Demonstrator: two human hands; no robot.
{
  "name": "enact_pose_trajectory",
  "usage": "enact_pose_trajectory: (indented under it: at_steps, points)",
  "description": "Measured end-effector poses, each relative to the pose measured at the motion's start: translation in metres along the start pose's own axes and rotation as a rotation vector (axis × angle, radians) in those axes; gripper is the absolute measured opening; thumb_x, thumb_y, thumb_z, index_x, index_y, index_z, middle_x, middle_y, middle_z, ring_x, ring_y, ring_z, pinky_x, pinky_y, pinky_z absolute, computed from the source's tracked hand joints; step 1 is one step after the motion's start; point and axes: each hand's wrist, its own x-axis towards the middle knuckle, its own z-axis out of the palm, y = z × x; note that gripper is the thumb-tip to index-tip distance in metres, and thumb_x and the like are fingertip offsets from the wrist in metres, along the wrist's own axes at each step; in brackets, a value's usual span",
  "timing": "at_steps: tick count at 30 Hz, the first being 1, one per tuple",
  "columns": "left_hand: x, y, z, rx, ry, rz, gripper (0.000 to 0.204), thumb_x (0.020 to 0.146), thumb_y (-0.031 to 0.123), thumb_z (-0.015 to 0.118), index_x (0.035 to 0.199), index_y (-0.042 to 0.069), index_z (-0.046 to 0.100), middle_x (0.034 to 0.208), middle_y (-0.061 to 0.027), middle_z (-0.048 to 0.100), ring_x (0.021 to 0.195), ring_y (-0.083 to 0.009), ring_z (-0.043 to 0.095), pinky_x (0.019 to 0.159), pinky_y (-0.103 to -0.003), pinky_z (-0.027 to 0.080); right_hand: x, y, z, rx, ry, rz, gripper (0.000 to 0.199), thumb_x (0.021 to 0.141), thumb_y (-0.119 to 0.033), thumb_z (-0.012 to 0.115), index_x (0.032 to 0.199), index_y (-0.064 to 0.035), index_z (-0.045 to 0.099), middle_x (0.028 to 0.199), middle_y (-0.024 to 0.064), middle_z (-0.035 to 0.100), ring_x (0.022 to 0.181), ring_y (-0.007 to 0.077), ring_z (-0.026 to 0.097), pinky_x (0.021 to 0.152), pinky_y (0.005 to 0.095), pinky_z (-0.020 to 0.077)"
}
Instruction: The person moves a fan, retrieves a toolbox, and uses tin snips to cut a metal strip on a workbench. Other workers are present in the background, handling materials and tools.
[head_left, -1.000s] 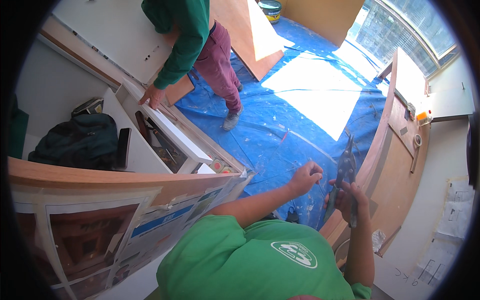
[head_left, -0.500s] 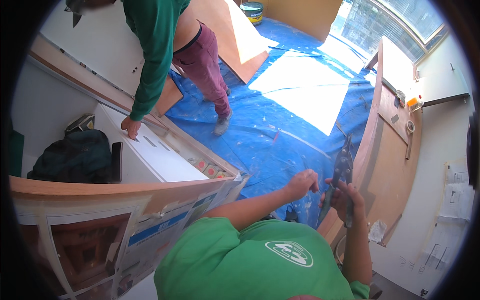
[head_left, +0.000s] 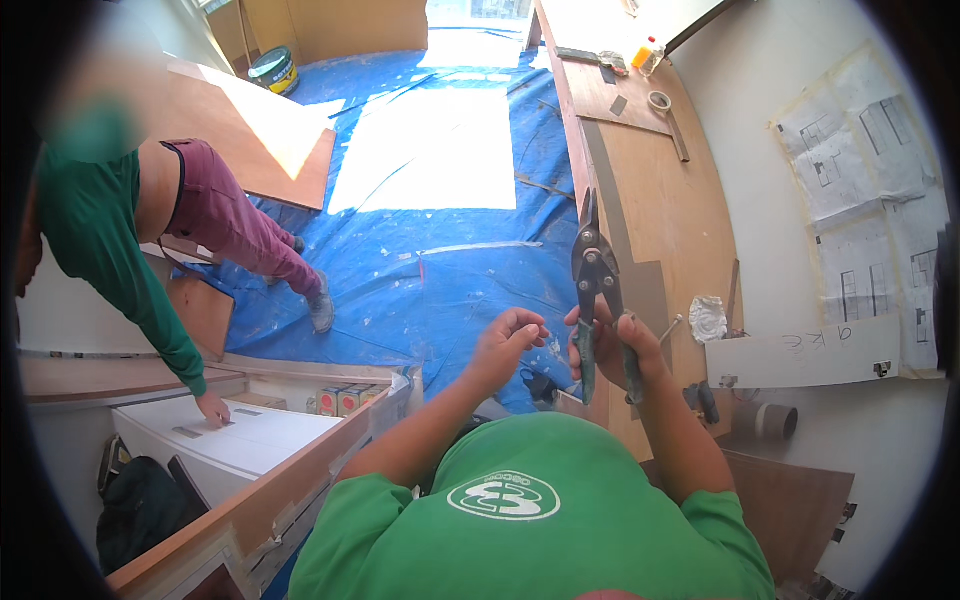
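Holding a pair of dark metal snips with green handles (head_left: pixel 600 300) upright, your right hand (head_left: pixel 610 345) has its grip wrapped shut around both handles, the blades closed and pointing up over the edge of the long brown wooden bench (head_left: pixel 670 210). Your left hand (head_left: pixel 510 340) hovers just beside them, fingertips pinched together, though you cannot tell whether anything is between them. Nothing sits in the blades, so no cut looks begun; a co-worker's hand (head_left: pixel 212 408) rests on a white panel (head_left: pixel 250 440) well apart.

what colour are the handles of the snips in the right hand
Dull green handles on dark metal snips, gripped by the right hand; the head view shows them.
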Motion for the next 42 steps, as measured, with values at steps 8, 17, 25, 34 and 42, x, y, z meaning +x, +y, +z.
enact_pose_trajectory:
  at_steps: [8,17,25,34,42]
  points:
    - [0.015,0.002,0.026,0.046,-0.120,-0.012,0.027,0.102,0.021,0.058,0.119,-0.001,0.060,0.106,-0.0103,0.070,0.098,-0.0176,0.065,0.091,-0.033,0.050,-0.043,-0.007,-0.010,-0.105,0.262,-0.055,0.068,0.084,-0.053,0.079,0.117,0.0045,0.062,0.077,0.0143,0.068,0.063,0.0192,0.068,0.055,0.0325,0.0563]
    - [0.040,0.019,0.055,0.065,-0.173,0.155,0.030,0.104,0.021,0.056,0.124,0.001,0.061,0.111,-0.0111,0.070,0.099,-0.0186,0.067,0.087,-0.033,0.051,-0.077,0.000,-0.003,-0.574,0.546,0.122,0.071,0.080,-0.039,0.083,0.135,-0.0024,0.058,0.100,0.0078,0.069,0.092,0.0170,0.065,0.083,0.0320,0.0520]
    - [0.045,-0.032,0.034,0.212,-0.158,-0.104,0.028,0.104,0.023,0.056,0.122,0.002,0.063,0.110,-0.0109,0.071,0.097,-0.0182,0.068,0.084,-0.033,0.052,-0.169,0.119,-0.082,-0.789,0.910,0.287,0.084,0.075,-0.023,0.081,0.148,-0.0019,0.046,0.118,0.0117,0.061,0.114,0.0239,0.058,0.101,0.0379,0.0456]
    - [0.014,-0.130,0.003,0.391,-0.290,-0.379,0.025,0.105,0.024,0.057,0.115,0.003,0.066,0.101,-0.0077,0.073,0.094,-0.0171,0.069,0.082,-0.033,0.052,-0.330,0.280,-0.066,-0.340,1.414,0.385,0.078,0.073,-0.033,0.090,0.138,-0.0035,0.057,0.127,0.0190,0.062,0.120,0.0305,0.061,0.102,0.0415,0.0472]
    - [0.023,-0.144,0.031,0.619,-0.490,-0.343,0.025,0.108,0.024,0.051,0.100,0.004,0.064,0.092,-0.0057,0.071,0.089,-0.0144,0.065,0.084,-0.032,0.050,-0.358,0.303,-0.057,-0.701,1.433,0.605,0.074,0.068,-0.026,0.087,0.133,-0.0032,0.059,0.128,0.0200,0.062,0.118,0.0356,0.061,0.097,0.0430,0.0504]
